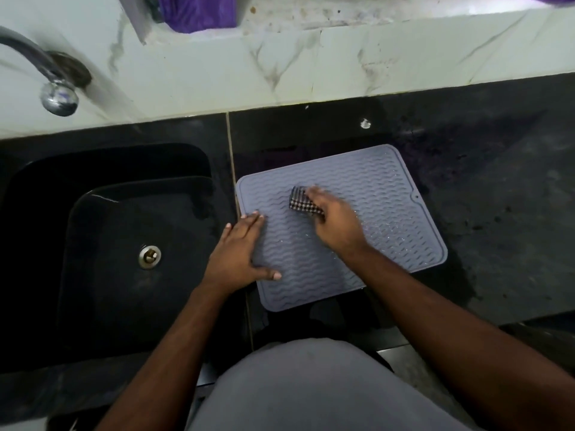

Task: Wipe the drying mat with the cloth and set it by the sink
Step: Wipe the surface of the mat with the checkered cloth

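A grey ribbed drying mat (382, 194) lies flat on the black counter just right of the sink. My right hand (334, 223) is shut on a folded black-and-white checked cloth (300, 202) and presses it on the mat's middle. Water droplets glisten on the mat to the right of that hand. My left hand (239, 253) rests flat with fingers spread on the mat's left edge, holding nothing.
A black sink (93, 219) with a metal drain (149, 256) lies at left. A chrome tap (46, 76) comes out of the marble backsplash above it. Purple fabric (199, 10) sits on the ledge behind. The black counter (504, 213) extends to the right.
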{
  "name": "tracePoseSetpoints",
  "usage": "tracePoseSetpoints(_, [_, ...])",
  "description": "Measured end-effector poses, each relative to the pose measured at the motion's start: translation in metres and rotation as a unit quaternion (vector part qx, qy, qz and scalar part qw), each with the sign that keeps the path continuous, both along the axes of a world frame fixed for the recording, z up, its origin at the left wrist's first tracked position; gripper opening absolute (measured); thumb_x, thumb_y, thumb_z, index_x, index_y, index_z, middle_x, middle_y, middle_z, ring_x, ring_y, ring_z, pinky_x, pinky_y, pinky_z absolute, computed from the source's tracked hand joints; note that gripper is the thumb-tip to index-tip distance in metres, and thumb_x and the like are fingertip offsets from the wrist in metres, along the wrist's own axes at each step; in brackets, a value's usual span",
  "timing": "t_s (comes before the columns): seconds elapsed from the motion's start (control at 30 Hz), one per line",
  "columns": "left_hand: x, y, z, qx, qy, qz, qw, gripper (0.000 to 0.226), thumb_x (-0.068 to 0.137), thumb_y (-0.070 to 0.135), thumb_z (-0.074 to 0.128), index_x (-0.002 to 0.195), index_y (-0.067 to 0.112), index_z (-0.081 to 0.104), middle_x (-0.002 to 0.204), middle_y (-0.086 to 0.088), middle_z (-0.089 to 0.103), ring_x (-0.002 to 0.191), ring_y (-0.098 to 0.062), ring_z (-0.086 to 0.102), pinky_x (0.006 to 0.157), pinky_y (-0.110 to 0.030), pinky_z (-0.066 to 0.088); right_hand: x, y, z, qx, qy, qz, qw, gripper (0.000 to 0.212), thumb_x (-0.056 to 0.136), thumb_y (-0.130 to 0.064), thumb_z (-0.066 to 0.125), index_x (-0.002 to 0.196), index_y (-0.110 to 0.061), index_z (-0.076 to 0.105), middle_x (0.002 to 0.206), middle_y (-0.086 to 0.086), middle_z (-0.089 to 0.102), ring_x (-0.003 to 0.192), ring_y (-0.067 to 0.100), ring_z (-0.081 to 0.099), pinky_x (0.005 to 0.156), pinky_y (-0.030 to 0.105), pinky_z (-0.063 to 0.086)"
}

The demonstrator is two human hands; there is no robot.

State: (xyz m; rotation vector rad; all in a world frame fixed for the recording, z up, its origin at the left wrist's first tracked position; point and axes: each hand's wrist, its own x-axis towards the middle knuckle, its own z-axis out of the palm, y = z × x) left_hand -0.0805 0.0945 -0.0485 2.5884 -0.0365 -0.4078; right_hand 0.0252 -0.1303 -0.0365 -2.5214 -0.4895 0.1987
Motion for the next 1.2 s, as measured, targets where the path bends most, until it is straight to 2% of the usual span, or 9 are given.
tracePoseSetpoints(0.1, [-0.011, 0.002, -0.003, 0.057, 0.019, -0.012, 0.998, 0.134, 0.063, 0.088, 0.064, 0.164, 0.027, 0.0, 0.17, 0.009, -0.008, 0.154, -0.005, -0.013, 0.122, -0.037, -0.014, -0.031, 0.011, -0.021, -0.057, -0.034, 0.072, 0.995, 0.065, 0.086, -0.003, 0.056, 0.149, -0.016, 0.046, 0.157, 0.001, 0.041, 0.148, 0.018, 0.033, 0.121, 0.042, 0.025])
tracePoseSetpoints(0.27, [-0.007, 0.004, -0.001, 0.078, 0.04, -0.039, 0.995, 0.138, 0.062, 0.092, 0.059, 0.163, 0.026, -0.008, 0.169, 0.009, -0.017, 0.153, -0.006, -0.02, 0.121, -0.037, -0.019, -0.056, -0.018, -0.029, -0.071, -0.087, 0.227, 0.967, 0.061, 0.085, -0.012, 0.036, 0.143, -0.015, 0.055, 0.152, 0.004, 0.049, 0.142, 0.021, 0.044, 0.117, 0.037, 0.03])
tracePoseSetpoints(0.37, [-0.008, 0.009, 0.0, 0.061, 0.039, -0.034, 0.997, 0.139, 0.059, 0.09, 0.066, 0.163, 0.029, -0.004, 0.169, 0.012, -0.015, 0.151, -0.002, -0.02, 0.121, -0.037, -0.018, -0.039, -0.029, -0.014, -0.104, -0.063, 0.297, 0.947, 0.059, 0.086, -0.003, 0.047, 0.141, -0.023, 0.057, 0.149, 0.0, 0.053, 0.139, 0.018, 0.047, 0.115, 0.037, 0.032])
tracePoseSetpoints(0.47, [-0.007, 0.013, 0.001, 0.033, 0.039, -0.032, 0.998, 0.142, 0.054, 0.086, 0.074, 0.164, 0.029, 0.005, 0.17, 0.012, -0.006, 0.151, 0.0, -0.016, 0.123, -0.037, -0.014, -0.022, -0.014, 0.008, -0.078, -0.019, 0.227, 0.97, 0.062, 0.083, 0.001, 0.053, 0.138, -0.028, 0.058, 0.139, -0.001, 0.062, 0.125, 0.022, 0.059, 0.106, 0.041, 0.047])
tracePoseSetpoints(0.57, [-0.007, 0.018, -0.001, 0.011, 0.034, -0.028, 0.999, 0.148, 0.05, 0.083, 0.079, 0.163, 0.025, 0.004, 0.168, 0.013, -0.004, 0.153, -0.002, -0.011, 0.126, -0.04, -0.008, -0.028, 0.026, 0.017, -0.003, 0.003, 0.176, 0.984, 0.071, 0.08, 0.009, 0.054, 0.143, -0.024, 0.054, 0.144, 0.0, 0.058, 0.13, 0.021, 0.054, 0.112, 0.043, 0.042])
tracePoseSetpoints(0.7, [-0.012, 0.02, -0.003, -0.06, 0.022, -0.004, 0.998, 0.148, 0.05, 0.076, 0.086, 0.163, 0.023, 0.005, 0.166, 0.017, 0.005, 0.155, -0.001, -0.005, 0.126, -0.036, -0.008, -0.057, 0.047, 0.001, -0.107, 0.01, 0.259, 0.96, 0.067, 0.092, -0.008, 0.056, 0.153, -0.029, 0.039, 0.161, -0.004, 0.034, 0.144, 0.023, 0.033, 0.114, 0.043, 0.027])
tracePoseSetpoints(0.8, [-0.012, 0.022, -0.004, -0.095, 0.009, 0.026, 0.995, 0.148, 0.045, 0.071, 0.091, 0.162, 0.022, 0.014, 0.168, 0.011, 0.02, 0.154, 0.001, 0.006, 0.128, -0.036, -0.004, -0.077, 0.033, -0.007, -0.137, -0.022, 0.291, 0.947, 0.056, 0.094, -0.026, 0.038, 0.149, -0.028, 0.046, 0.161, -0.004, 0.036, 0.142, 0.026, 0.04, 0.105, 0.046, 0.036])
tracePoseSetpoints(1.03, [-0.012, 0.022, -0.001, -0.065, 0.016, 0.001, 0.998, 0.154, 0.044, 0.077, 0.088, 0.163, 0.023, 0.006, 0.17, 0.008, 0.012, 0.154, -0.001, 0.001, 0.127, -0.034, -0.007, -0.047, 0.007, 0.025, -0.23, -0.01, 0.383, 0.895, 0.053, 0.098, -0.012, 0.054, 0.144, -0.04, 0.05, 0.154, -0.013, 0.044, 0.135, 0.022, 0.042, 0.111, 0.039, 0.031])
tracePoseSetpoints(1.2, [-0.008, 0.031, -0.001, -0.004, 0.043, -0.084, 0.996, 0.162, 0.041, 0.088, 0.078, 0.162, 0.02, -0.006, 0.171, 0.006, -0.007, 0.154, -0.004, -0.014, 0.125, -0.035, -0.012, -0.047, 0.026, 0.032, -0.133, -0.009, 0.222, 0.966, 0.074, 0.086, 0.006, 0.053, 0.15, -0.028, 0.044, 0.153, -0.005, 0.046, 0.132, 0.023, 0.045, 0.112, 0.043, 0.037])
